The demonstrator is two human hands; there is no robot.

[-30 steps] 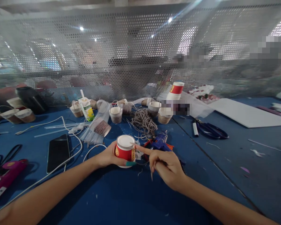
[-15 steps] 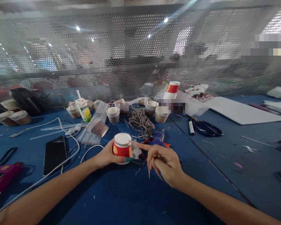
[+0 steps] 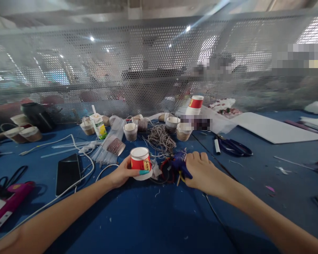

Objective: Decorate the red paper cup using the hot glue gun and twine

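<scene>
My left hand is wrapped round a red and white paper cup, thumb across its front. The cup stands upright with its rim up, and a thin strand seems to cross its side. To its right, my right hand is closed round a blue glue gun, partly hidden by the fingers; a black cord runs out below the hand. Crumpled clear plastic and dark reddish wire lie between cup and glue gun. Behind them is a tangled heap of grey-brown cord.
Small cord-wrapped cups stand at the back with clear glue sticks and a drink carton. A phone, white cable and magenta glue gun lie left. Blue-handled scissors, a marker and white board lie right.
My right hand has moved away from the cup to the right and closed on the blue glue gun. The cup has turned slightly in my left hand. The view has tilted up a little.
</scene>
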